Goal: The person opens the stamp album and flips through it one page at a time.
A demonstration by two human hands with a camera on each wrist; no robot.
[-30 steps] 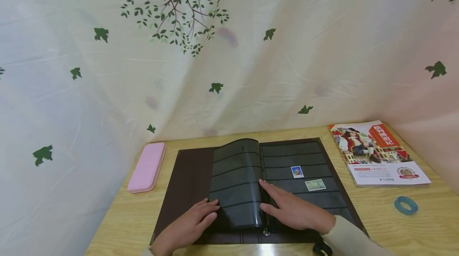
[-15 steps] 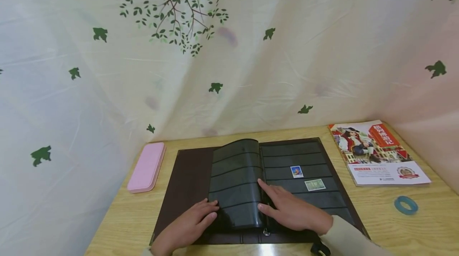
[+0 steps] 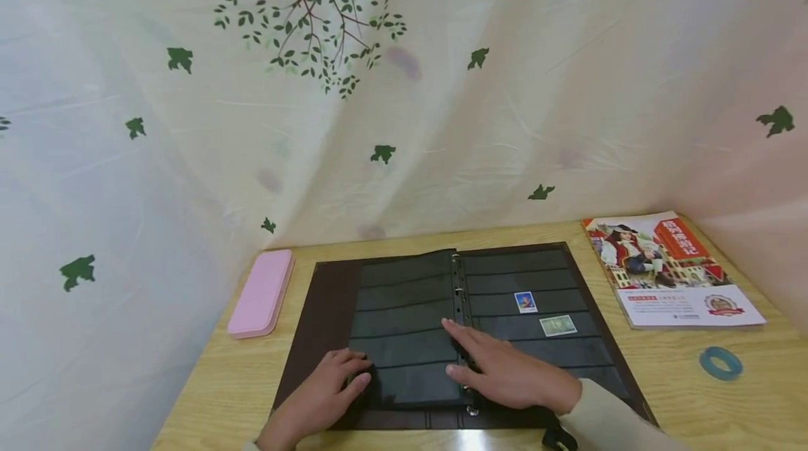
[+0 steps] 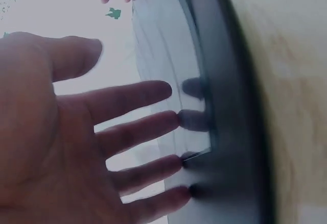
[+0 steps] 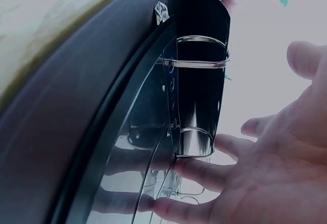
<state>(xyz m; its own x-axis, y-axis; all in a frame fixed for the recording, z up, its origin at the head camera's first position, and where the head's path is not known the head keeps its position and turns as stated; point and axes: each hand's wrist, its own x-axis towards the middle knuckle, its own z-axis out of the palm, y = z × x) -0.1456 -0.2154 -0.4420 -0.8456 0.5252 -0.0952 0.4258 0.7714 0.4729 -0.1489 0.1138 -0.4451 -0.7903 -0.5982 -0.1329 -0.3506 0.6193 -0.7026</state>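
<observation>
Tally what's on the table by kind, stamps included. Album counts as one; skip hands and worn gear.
Album: 1
Stamps: 2
Book: 1
Pink case: 1
Blue ring: 1
Total: 6

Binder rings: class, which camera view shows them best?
The right wrist view: the rings appear large there, as distinct metal loops. The head view shows them only as small glints; the left wrist view shows none.
</observation>
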